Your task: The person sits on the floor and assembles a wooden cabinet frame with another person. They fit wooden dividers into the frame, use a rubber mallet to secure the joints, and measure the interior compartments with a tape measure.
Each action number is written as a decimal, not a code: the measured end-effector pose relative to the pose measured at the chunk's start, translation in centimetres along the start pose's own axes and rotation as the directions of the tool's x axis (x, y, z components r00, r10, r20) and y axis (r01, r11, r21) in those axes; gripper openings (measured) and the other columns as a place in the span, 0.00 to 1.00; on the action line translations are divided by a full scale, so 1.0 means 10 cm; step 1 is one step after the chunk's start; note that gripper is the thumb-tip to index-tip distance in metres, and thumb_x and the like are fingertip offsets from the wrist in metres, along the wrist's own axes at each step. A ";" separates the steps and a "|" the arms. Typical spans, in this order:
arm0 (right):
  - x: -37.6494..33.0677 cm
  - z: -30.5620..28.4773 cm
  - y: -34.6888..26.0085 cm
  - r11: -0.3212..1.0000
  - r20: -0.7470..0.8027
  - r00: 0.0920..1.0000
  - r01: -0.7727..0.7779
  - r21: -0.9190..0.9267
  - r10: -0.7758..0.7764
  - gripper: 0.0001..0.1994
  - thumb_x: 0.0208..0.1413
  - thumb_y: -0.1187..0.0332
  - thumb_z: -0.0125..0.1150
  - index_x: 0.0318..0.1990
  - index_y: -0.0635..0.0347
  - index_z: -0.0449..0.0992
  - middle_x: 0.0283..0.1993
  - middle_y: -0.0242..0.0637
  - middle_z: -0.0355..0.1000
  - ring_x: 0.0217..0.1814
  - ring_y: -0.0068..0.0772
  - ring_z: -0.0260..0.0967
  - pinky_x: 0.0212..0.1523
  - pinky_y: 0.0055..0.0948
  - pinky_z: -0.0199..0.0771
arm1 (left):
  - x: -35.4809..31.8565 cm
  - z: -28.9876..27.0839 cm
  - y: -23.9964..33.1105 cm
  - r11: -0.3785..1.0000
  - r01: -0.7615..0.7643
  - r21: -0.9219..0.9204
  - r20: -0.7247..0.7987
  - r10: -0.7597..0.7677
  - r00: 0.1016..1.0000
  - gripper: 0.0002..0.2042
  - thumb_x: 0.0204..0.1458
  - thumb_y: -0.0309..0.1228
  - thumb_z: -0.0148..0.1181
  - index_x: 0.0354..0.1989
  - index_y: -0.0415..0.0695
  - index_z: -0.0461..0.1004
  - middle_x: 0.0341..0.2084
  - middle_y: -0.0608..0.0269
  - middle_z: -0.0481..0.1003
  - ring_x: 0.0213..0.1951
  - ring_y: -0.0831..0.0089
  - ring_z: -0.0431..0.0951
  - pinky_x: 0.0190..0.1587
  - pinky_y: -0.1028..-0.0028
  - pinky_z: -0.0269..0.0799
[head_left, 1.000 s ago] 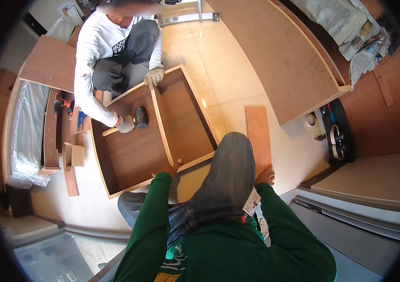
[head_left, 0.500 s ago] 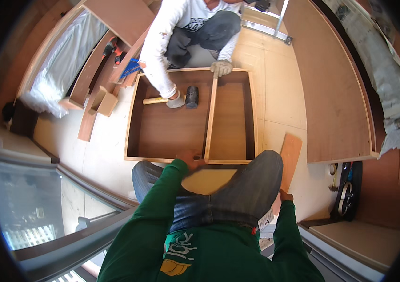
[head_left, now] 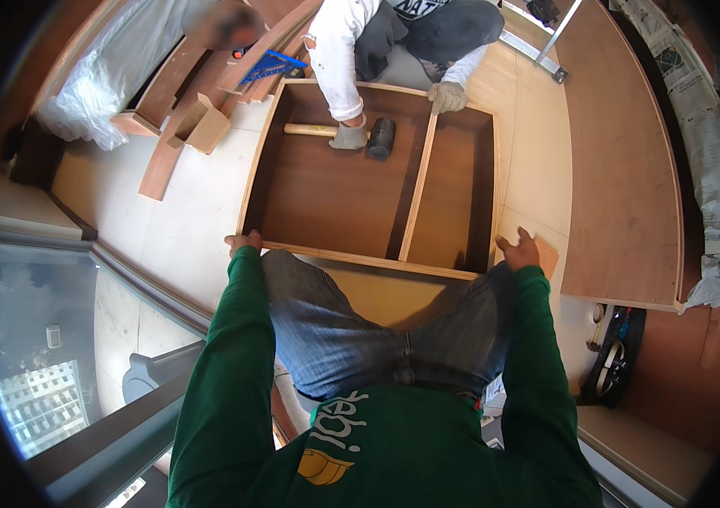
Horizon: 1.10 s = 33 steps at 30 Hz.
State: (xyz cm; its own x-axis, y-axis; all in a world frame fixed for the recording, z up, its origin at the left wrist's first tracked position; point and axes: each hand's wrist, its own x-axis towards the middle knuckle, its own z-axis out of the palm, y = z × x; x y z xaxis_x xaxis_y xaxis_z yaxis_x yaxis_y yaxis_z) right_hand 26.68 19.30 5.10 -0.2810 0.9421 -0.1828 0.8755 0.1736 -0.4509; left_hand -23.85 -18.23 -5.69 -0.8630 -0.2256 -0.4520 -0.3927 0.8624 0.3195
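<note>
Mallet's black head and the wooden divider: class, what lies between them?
Bare: in the head view, only the brown bottom panel shows between the mallet's black head and the wooden divider.

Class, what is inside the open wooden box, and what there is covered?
Inside the wooden box are a divider and a black-headed mallet. A co-worker's gloved hand hides part of the mallet's handle and the panel beneath.

Green top [head_left: 428, 449], 2 long sleeves [head_left: 246, 339]; white-yellow print [head_left: 335, 440]; blue jeans [head_left: 326, 330].
</note>
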 end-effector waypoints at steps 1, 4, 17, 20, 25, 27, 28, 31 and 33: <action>0.02 0.13 -0.24 0.998 0.046 0.997 -0.061 -0.019 0.062 0.40 0.49 0.48 0.68 0.60 0.74 0.65 0.56 0.66 0.69 0.62 0.60 0.67 0.63 0.44 0.65 | 0.04 0.02 0.04 0.996 0.069 -0.061 0.004 -0.069 0.998 0.40 0.47 0.49 0.63 0.60 0.35 0.52 0.58 0.32 0.64 0.61 0.43 0.66 0.61 0.53 0.65; 0.14 0.55 -0.55 0.982 0.107 0.978 -0.171 -0.077 0.178 0.34 0.53 0.50 0.64 0.54 0.74 0.64 0.51 0.67 0.72 0.57 0.63 0.70 0.59 0.47 0.69 | 0.35 0.02 0.06 0.949 0.174 -0.262 -0.082 -0.201 0.976 0.25 0.46 0.36 0.59 0.48 0.36 0.58 0.49 0.36 0.71 0.51 0.47 0.76 0.54 0.56 0.73; 0.15 0.86 -0.48 0.936 -0.028 0.949 -0.316 -0.154 0.315 0.17 0.61 0.65 0.55 0.47 0.67 0.57 0.39 0.67 0.74 0.46 0.68 0.74 0.47 0.54 0.73 | -0.64 -0.03 0.66 0.916 0.297 -0.270 -0.338 -0.379 0.862 0.28 0.44 0.35 0.62 0.48 0.36 0.55 0.45 0.37 0.65 0.38 0.45 0.79 0.37 0.54 0.81; 0.13 0.85 -0.44 0.916 -0.047 0.934 -0.355 -0.184 0.353 0.16 0.62 0.66 0.53 0.47 0.68 0.57 0.40 0.67 0.74 0.46 0.68 0.74 0.47 0.54 0.73 | -0.68 -0.04 0.71 0.907 0.307 -0.287 -0.313 -0.392 0.865 0.28 0.44 0.36 0.63 0.48 0.36 0.55 0.45 0.38 0.65 0.40 0.46 0.79 0.38 0.54 0.81; 0.16 0.84 -0.54 0.920 -0.034 0.934 -0.356 -0.166 0.355 0.20 0.56 0.70 0.60 0.49 0.65 0.56 0.43 0.66 0.73 0.48 0.66 0.73 0.50 0.53 0.74 | -0.66 -0.10 0.78 0.892 0.325 -0.313 -0.307 -0.419 0.854 0.28 0.45 0.34 0.66 0.49 0.38 0.56 0.45 0.39 0.65 0.41 0.48 0.79 0.41 0.54 0.81; 0.18 0.81 -0.50 0.937 -0.014 0.945 -0.326 -0.126 0.327 0.20 0.56 0.71 0.59 0.49 0.66 0.56 0.42 0.65 0.73 0.48 0.65 0.74 0.50 0.53 0.73 | -0.65 -0.05 0.78 0.901 0.318 -0.296 -0.314 -0.407 0.858 0.28 0.44 0.33 0.67 0.49 0.38 0.57 0.46 0.40 0.65 0.40 0.48 0.79 0.40 0.55 0.81; 0.21 0.80 -0.40 0.946 0.004 0.950 -0.310 -0.096 0.312 0.19 0.55 0.72 0.57 0.49 0.67 0.56 0.42 0.65 0.74 0.48 0.65 0.74 0.50 0.52 0.73 | -0.65 -0.02 0.81 0.907 0.307 -0.287 -0.318 -0.393 0.863 0.28 0.44 0.32 0.67 0.49 0.38 0.57 0.46 0.40 0.65 0.39 0.48 0.79 0.40 0.55 0.81; 0.24 0.83 -0.30 0.952 0.053 0.953 -0.294 -0.079 0.299 0.20 0.52 0.74 0.57 0.49 0.68 0.56 0.42 0.65 0.74 0.48 0.64 0.74 0.51 0.51 0.73 | -0.52 -0.03 0.67 0.949 0.291 -0.119 -0.283 -0.313 0.907 0.32 0.45 0.42 0.67 0.52 0.39 0.58 0.53 0.37 0.62 0.50 0.44 0.73 0.49 0.49 0.72; 0.26 0.82 -0.37 0.960 0.079 0.957 -0.275 -0.049 0.278 0.22 0.50 0.75 0.58 0.50 0.67 0.56 0.42 0.65 0.74 0.49 0.64 0.74 0.52 0.51 0.73 | -0.54 -0.04 0.65 0.986 0.160 0.056 -0.434 -0.120 0.893 0.37 0.46 0.48 0.65 0.58 0.38 0.56 0.57 0.34 0.61 0.56 0.43 0.67 0.55 0.47 0.66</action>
State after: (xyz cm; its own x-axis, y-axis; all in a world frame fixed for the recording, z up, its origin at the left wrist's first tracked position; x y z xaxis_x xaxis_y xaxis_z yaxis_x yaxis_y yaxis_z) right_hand 19.48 18.77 -0.88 -0.0564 0.9277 -0.3691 0.9374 -0.0781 -0.3395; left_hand -21.84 -11.54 -0.84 -0.8613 -0.5017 -0.0805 -0.5071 0.8392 0.1964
